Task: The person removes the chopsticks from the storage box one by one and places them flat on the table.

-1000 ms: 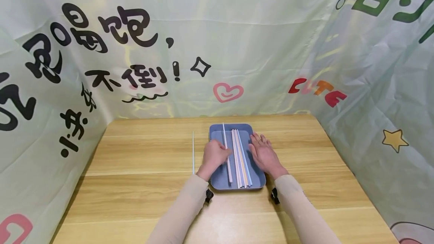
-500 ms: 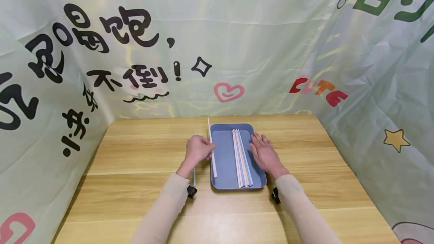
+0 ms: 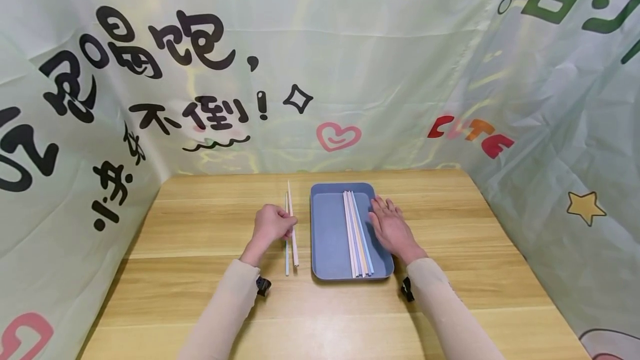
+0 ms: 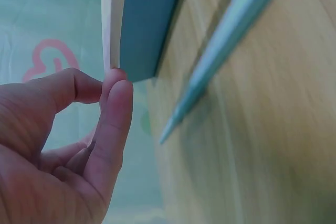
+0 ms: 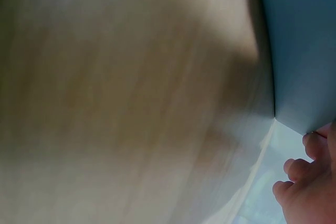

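My left hand [image 3: 271,224] pinches a pale pink chopstick [image 3: 294,249] between thumb and fingertips, left of the tray. The left wrist view shows this chopstick [image 4: 113,19] in the grip. A light blue-green chopstick [image 3: 287,263] lies on the table beside it, partly behind my hand; it tapers away in the left wrist view. Several pastel chopsticks [image 3: 357,238] lie side by side in the right half of the blue-grey tray [image 3: 327,232]. With fingers extended, my right hand [image 3: 392,229] rests against the tray's right rim.
The wooden table [image 3: 200,276] reaches back to a printed cloth [image 3: 390,71] that hangs behind it and along both sides. A dark wrist camera [image 3: 263,286] sits under the left sleeve, another dark camera [image 3: 407,289] under the right.
My left hand has carried the pink chopstick leftward out of the tray, across its left rim, to beside the blue-green chopstick. My right hand has stayed at the right rim.
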Motion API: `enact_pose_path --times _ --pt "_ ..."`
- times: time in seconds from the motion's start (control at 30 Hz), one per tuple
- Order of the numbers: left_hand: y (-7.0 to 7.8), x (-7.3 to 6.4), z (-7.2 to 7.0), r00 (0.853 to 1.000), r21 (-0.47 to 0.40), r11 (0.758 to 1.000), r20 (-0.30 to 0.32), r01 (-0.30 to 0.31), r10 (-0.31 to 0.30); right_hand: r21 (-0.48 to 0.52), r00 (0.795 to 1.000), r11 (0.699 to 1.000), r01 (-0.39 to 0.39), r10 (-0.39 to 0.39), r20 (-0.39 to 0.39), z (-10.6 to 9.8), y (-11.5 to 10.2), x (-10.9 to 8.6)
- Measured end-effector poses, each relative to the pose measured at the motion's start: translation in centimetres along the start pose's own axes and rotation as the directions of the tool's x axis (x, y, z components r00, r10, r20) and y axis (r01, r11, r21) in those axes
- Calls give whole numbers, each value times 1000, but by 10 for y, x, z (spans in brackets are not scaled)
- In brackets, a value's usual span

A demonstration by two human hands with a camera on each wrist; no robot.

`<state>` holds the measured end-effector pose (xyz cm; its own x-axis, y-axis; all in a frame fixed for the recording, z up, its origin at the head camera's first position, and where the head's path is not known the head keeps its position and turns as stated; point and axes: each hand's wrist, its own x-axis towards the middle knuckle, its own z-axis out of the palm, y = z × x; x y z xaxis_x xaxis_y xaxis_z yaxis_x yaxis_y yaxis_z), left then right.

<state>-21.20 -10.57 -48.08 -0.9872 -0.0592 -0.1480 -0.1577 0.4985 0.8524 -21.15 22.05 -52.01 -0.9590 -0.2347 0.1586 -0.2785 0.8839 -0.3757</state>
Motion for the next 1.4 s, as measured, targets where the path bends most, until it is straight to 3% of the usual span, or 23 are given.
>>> enact_pose_path --times 0.23,0.73,1.4 --pt "-11 0 -9 1000 34 999 -1 21 -21 -4 1000 1000 -1 1 -4 1 1 0" --pt "-31 0 -19 999 192 981 8 36 -39 -15 1000 1000 -7 7 4 0 1 0" --pt "-38 1 -18 999 214 976 16 42 -47 -24 1000 1000 -14 15 23 0 0 0"
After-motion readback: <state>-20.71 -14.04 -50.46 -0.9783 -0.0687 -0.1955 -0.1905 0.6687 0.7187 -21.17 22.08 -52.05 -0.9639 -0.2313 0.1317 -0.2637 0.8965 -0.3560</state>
